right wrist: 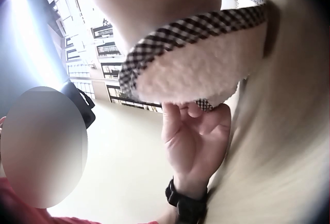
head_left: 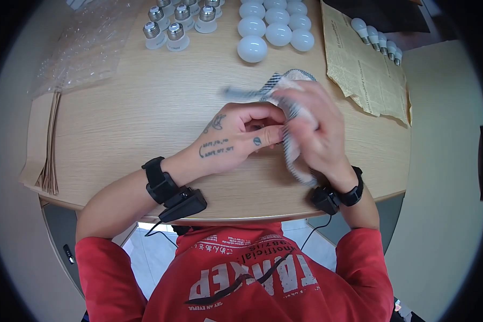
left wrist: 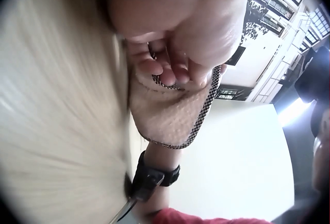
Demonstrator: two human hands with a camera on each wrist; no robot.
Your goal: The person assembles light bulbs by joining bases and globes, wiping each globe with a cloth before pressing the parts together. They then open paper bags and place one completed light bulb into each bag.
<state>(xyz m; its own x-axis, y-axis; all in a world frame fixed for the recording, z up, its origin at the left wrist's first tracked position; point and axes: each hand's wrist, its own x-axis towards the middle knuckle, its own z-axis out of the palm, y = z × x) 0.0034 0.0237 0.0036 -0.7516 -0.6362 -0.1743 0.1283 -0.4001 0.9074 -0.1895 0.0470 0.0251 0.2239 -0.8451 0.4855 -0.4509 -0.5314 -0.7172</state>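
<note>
My right hand (head_left: 319,126), blurred, grips a pale fluffy cloth (right wrist: 196,72) with black-and-white checked trim. Part of the cloth hangs below the palm and a blurred strip sticks out to the left. Close against it, my left hand (head_left: 241,134) has its fingers curled and its thumb stretched to the cloth's edge. In the left wrist view the curled left fingers (left wrist: 165,72) meet the cloth, with checked trim showing among them. Whether the left hand also holds something inside the cloth I cannot tell. Both hands are low over the wooden table (head_left: 145,112).
White bulb domes (head_left: 252,49) stand in rows at the back middle, with screw-base parts (head_left: 176,38) to their left. Several whole bulbs (head_left: 378,40) lie on printed brown paper (head_left: 354,70) at the right. Bubble wrap (head_left: 86,48) and folded brown paper (head_left: 42,139) lie left.
</note>
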